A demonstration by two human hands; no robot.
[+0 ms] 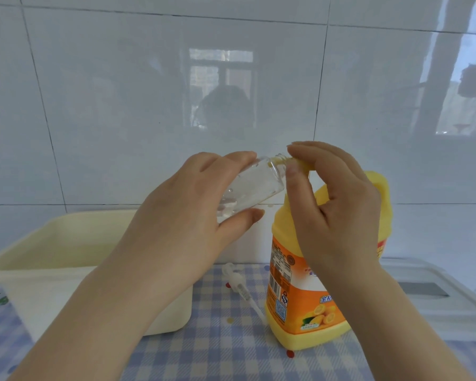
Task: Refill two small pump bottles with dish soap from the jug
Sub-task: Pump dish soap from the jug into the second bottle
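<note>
My left hand (193, 204) grips a small clear bottle (252, 185), tilted with its open threaded neck pointing up and right. A little clear liquid with bubbles sits inside it. My right hand (333, 204) pinches a small yellow part (302, 165) between thumb and forefinger, right at the bottle's mouth; it looks like the jug's cap. The yellow and orange dish soap jug (300, 292) stands upright on the checked cloth, partly hidden behind my right hand and wrist. A white pump head (238, 284) with its tube lies on the cloth left of the jug.
A cream plastic tub (39, 259) stands at the left, partly behind my left forearm. A white flat lid or tray (451, 303) lies at the right edge. The white tiled wall is close behind. The blue checked tablecloth (217, 347) covers the table.
</note>
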